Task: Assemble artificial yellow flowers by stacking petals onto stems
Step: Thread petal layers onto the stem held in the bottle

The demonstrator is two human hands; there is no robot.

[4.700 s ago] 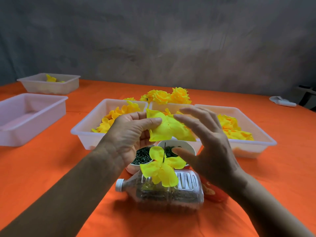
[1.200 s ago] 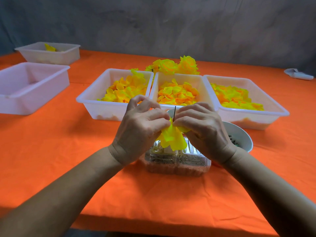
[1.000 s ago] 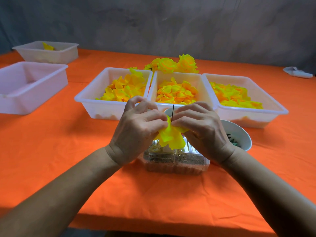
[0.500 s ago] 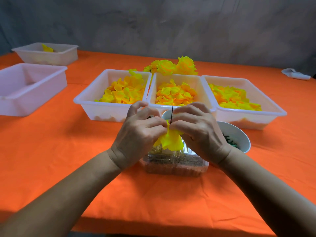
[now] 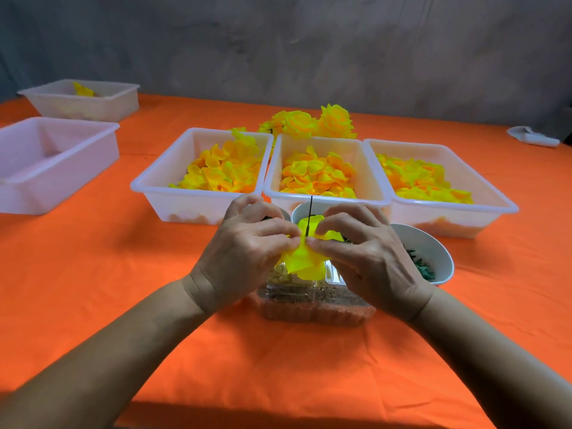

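A: Start closest in. What are the hands doing?

B: Both are bunched together over the clear plastic bottle (image 5: 312,300) that lies on its side on the orange tablecloth (image 5: 93,274). The left hand (image 5: 244,255) and the right hand (image 5: 365,255) each have fingertips curled in and pinching the yellow petal layer (image 5: 305,261) from opposite sides, knuckles nearly touching.

A: And the stem?

B: A thin dark stem (image 5: 308,216) stands upright between the two hands, its tip poking out above the petals. So I judge a layer is being pushed down the stem to seat on those beneath.

A: What does the next move call for?

B: Probably an even press on both sides so the layer slides straight and does not tear at its hole, then a reach for another petal.

A: From where?

B: Just behind the hands sit white bowls (image 5: 433,255) with dark green bits. Beyond them, three white trays side by side hold loose petals: left tray (image 5: 154,193), middle tray (image 5: 325,201), right tray (image 5: 495,209). Finished yellow flowers (image 5: 309,123) stand behind those.
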